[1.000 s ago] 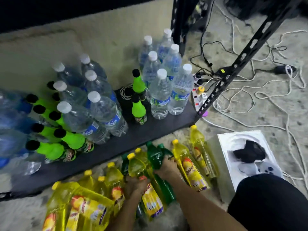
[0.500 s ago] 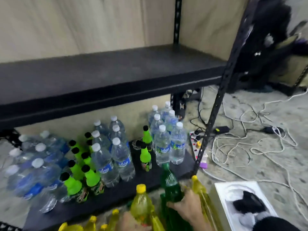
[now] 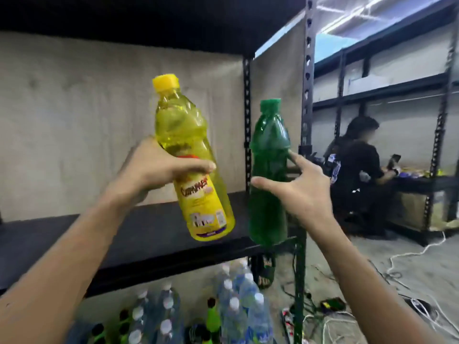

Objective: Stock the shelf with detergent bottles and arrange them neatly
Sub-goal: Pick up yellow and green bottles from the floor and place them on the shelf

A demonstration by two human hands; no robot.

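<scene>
My left hand (image 3: 159,167) grips a yellow detergent bottle (image 3: 183,125) with a yellow cap around its middle. The bottle leans to the left above the black middle shelf (image 3: 149,234), which carries nothing else. My right hand (image 3: 303,189) holds a dark green detergent bottle (image 3: 269,145) upright, thumb in front and index finger stretched behind it. The green bottle's base hangs at the shelf's front right corner, close to the black upright post (image 3: 308,95). I cannot tell whether the base touches the shelf.
The bottom shelf holds several clear water bottles (image 3: 238,306) and small bright-green bottles (image 3: 213,316). White cables (image 3: 409,256) and a power strip (image 3: 285,319) lie on the floor at right. A person (image 3: 357,165) in black sits at another rack beyond.
Both hands have lifted the yellow and green bottles from the floor pile up to the middle shelf. The view has swung upward with them.
</scene>
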